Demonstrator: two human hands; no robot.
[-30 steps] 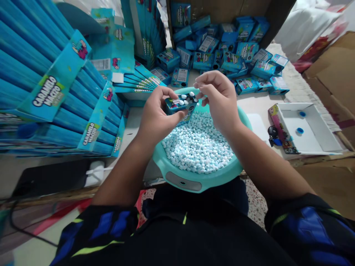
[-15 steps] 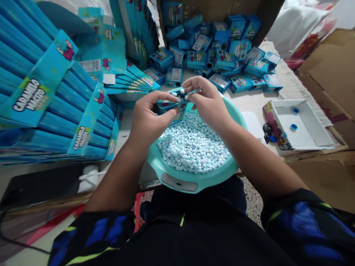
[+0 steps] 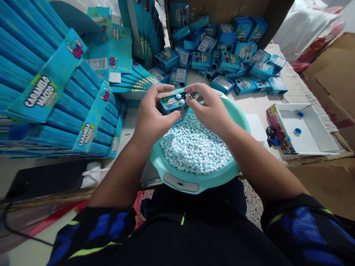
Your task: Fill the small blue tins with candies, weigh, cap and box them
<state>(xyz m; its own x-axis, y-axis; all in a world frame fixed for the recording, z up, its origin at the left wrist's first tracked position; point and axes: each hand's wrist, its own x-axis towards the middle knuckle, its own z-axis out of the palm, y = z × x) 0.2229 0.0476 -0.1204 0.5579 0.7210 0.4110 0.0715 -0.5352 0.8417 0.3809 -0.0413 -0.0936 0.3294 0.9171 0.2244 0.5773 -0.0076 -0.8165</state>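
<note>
A small blue candy box (image 3: 169, 107) is tilted above the basin, with my left hand (image 3: 152, 114) wrapped round it. Two or three pale candies (image 3: 180, 99) show on the box at its right end. My right hand (image 3: 207, 105) is closed at that same end, thumb and forefinger pinched there. Its fingers partly hide the end of the box, and one candy lies by the fingertips. Below both hands stands a turquoise plastic basin (image 3: 181, 184) holding a heap of pale blue and white candies (image 3: 198, 147).
Many small blue boxes (image 3: 231, 61) are piled at the back. Stacked flat blue cartons (image 3: 41, 90) fill the left. At right lie a white tray (image 3: 313, 129) with two blue caps and some keys (image 3: 271, 135). A dark phone-like slab (image 3: 47, 179) lies front left.
The candy box has turned so more of its printed face shows. My right hand's fingers have drawn in closer at the box's end, and fewer candies show there. The whole view has shifted slightly.
</note>
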